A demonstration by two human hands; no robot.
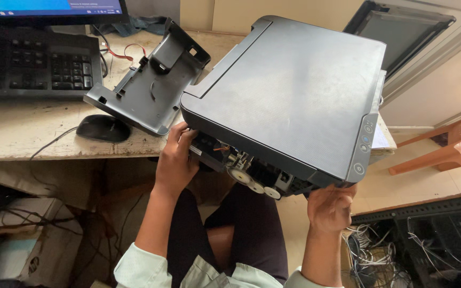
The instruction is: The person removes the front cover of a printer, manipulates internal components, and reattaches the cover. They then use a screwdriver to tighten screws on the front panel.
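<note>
The left hand [176,160] grips the near left corner of a dark grey printer [289,90], fingers curled up against its open side where the cover is gone. The right hand [331,205] holds the near right corner from underneath, fingers wrapped under the edge just below the strip of round control buttons [364,143]. Between the two hands, the printer's exposed side shows white plastic gears [252,181] and a bit of orange wiring. The printer is tilted, its far end resting on the tabletop [22,130] and its near end raised above the person's lap, so both hands carry its weight.

Just beyond the left hand lies a detached grey plastic panel [150,88], leaning up against the printer's left side. To the left of that hand sits a black computer mouse [103,128] on the tabletop, and farther off a black keyboard [30,66] below the lower edge of a monitor [49,8]. Beyond the printer, up and to the right of the right hand, an open scanner lid [398,32] stands against the wall. To the right of the right hand is an orange wooden chair [454,146], and below it a tangle of white cables [372,250] on the floor.
</note>
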